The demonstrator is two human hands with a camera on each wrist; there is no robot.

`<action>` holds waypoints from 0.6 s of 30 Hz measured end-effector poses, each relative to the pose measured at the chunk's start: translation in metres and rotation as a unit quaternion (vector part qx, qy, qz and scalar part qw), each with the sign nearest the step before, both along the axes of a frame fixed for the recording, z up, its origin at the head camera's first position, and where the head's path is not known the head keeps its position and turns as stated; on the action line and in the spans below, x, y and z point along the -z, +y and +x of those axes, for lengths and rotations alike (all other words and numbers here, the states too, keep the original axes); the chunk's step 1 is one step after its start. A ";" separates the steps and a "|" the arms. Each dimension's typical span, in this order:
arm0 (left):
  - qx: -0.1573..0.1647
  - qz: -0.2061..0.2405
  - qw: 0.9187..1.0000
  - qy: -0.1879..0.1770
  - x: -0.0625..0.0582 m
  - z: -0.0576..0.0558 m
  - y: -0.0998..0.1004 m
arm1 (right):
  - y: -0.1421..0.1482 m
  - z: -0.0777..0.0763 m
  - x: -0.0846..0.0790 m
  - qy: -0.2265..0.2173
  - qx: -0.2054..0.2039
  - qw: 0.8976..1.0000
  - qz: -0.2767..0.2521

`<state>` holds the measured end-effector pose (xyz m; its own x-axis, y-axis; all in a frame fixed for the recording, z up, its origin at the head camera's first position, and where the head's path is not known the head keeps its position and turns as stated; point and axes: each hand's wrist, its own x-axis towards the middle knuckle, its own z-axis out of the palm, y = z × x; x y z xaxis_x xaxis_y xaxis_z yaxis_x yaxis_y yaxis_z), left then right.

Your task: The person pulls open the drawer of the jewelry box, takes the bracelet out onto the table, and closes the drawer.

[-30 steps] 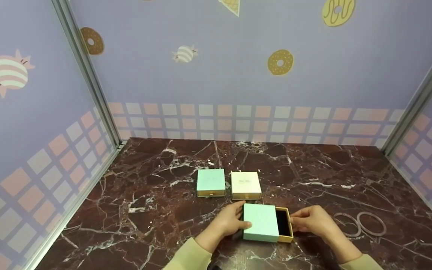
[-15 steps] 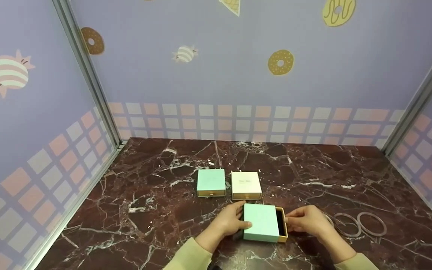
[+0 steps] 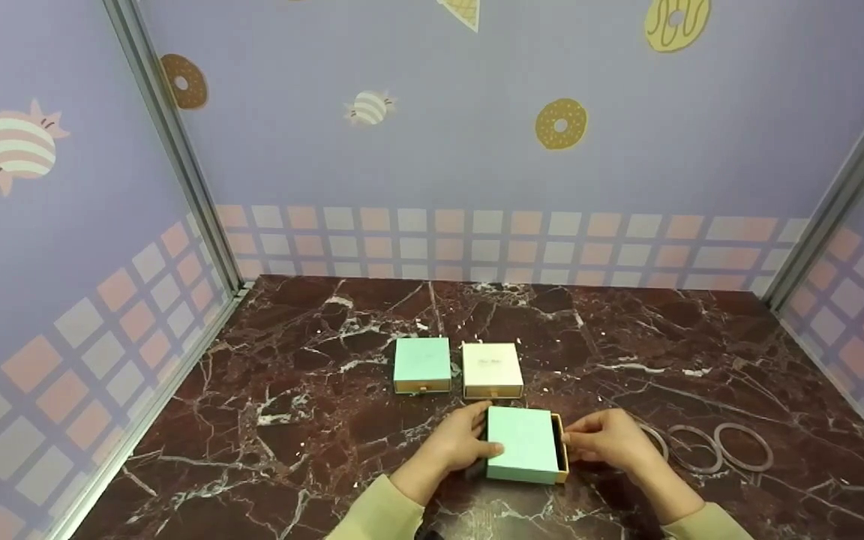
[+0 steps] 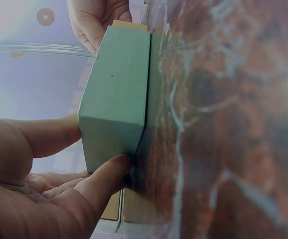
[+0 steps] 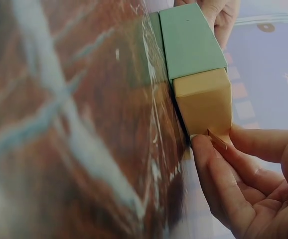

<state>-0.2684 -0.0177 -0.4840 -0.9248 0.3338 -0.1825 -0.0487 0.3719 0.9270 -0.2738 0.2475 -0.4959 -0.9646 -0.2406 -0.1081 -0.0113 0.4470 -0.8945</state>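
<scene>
A mint-green drawer box lies near the front of the table. My left hand grips its left end, thumb on top and fingers along the side. From the box's right end a yellow drawer sticks out slightly, showing a narrow strip of dark inside. My right hand holds the drawer's outer end between thumb and fingertips. Close up in the right wrist view, a small pull tab shows between those fingertips.
Behind stand a second mint box and a cream box, both with their drawers in. Clear rings lie on the marble-patterned table beside my right hand. Patterned walls close in the back and sides.
The yellow drawer has slid left into the mint sleeve, leaving a much thinner strip out. My right hand has moved left with it. The left hand and sleeve have stayed put.
</scene>
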 end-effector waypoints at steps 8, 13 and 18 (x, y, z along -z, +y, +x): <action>0.000 0.004 1.000 -0.010 0.000 0.000 0.000 | -0.005 -0.001 0.000 0.010 -0.004 1.000 0.004; 0.003 0.002 1.000 -0.008 0.000 -0.001 0.000 | -0.007 0.000 0.000 0.015 -0.010 1.000 0.000; 0.006 0.006 1.000 -0.006 0.001 -0.001 -0.001 | -0.008 0.000 0.000 0.012 -0.004 1.000 0.000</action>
